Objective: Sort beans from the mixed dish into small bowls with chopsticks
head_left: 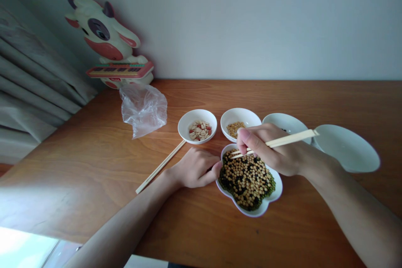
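My right hand (pixel 276 150) is closed around a pair of pale wooden chopsticks (pixel 292 138), their tips down among the beans. Below it sits a white flower-shaped bowl (pixel 276 194) holding yellow soybeans (pixel 248 176), black beans and, near the rim, small green beans. Curled fingers of my left hand (pixel 197 167) grip the bowl's left rim. Behind are a round bowl (pixel 213 125) of pale seeds and reddish pieces, and another bowl (pixel 251 115) with some soybeans. A third bowl (pixel 282 119), with a few dark beans visible, is partly covered by my right hand.
A larger white dish (pixel 348 148) stands at the right. Second chopsticks (pixel 160 167) lie left of my left hand. A crumpled clear plastic bag (pixel 144 106) and a cow-shaped toy keyboard (pixel 116 46) are at the back left of the wooden table (pixel 78 150), beside a curtain (pixel 34 75).
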Motion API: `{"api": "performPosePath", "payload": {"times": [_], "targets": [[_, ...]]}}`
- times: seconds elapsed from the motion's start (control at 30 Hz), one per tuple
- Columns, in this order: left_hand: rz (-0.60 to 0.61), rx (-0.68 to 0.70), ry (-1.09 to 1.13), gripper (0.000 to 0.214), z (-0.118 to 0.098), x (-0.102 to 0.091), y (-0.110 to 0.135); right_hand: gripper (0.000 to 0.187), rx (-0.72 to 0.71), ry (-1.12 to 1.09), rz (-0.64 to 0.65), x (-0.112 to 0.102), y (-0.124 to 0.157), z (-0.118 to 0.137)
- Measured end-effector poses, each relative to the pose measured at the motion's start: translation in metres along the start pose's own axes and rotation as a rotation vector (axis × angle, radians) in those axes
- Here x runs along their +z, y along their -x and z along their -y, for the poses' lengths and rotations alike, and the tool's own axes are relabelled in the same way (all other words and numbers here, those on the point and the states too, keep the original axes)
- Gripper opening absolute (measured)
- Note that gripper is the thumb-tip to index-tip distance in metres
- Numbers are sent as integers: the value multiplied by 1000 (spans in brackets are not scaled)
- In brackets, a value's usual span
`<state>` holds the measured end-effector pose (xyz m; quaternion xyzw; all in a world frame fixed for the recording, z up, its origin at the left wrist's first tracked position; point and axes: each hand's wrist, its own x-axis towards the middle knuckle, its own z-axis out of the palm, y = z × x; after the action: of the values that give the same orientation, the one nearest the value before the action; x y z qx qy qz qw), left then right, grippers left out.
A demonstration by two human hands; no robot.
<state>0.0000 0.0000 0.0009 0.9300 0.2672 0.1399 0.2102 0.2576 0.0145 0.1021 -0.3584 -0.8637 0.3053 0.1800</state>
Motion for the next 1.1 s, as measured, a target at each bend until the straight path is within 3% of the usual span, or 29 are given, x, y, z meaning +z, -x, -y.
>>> {"api": "performPosePath", "payload": {"times": [0.33, 1.1], "targets": [[-7, -16, -21, 39, -1, 0, 0, 59, -17, 0, -64, 4, -1, -8], [12, -12, 4, 41, -1, -2, -1, 55, -56, 22, 4, 2, -1, -4]]}}
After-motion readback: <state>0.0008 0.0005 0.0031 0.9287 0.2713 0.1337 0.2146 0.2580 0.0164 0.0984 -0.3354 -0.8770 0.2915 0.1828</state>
